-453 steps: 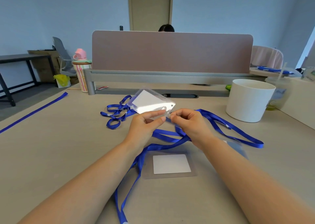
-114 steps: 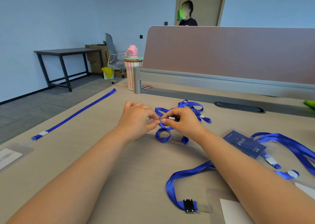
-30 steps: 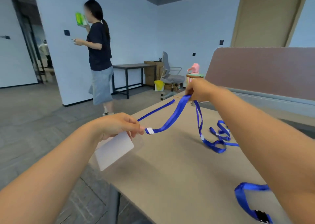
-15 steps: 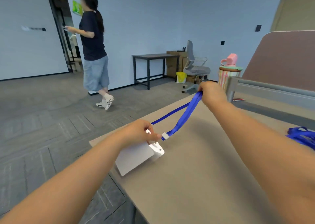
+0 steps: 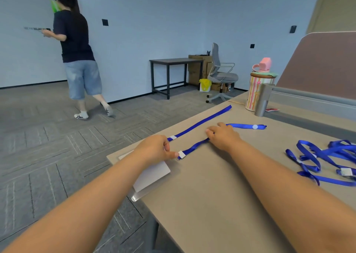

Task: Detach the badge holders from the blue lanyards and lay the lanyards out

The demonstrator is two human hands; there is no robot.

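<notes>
Now the lanyard is down on the desk, no longer strung in the air between my hands, and it lies just beside the straight lanyard already laid out. My left hand pinches the holder by the white clip, seemingly still attached. My right hand covers the strap; whether it is pinching or only pressing I cannot tell. Unclipping looks next.

Past my right fingers I see a striped cup with a pink lid on the desk, touching a grey post. Farther beyond stand a chair, a dark table and boxes. Far left of my left fingers, a person is mid-stride.
</notes>
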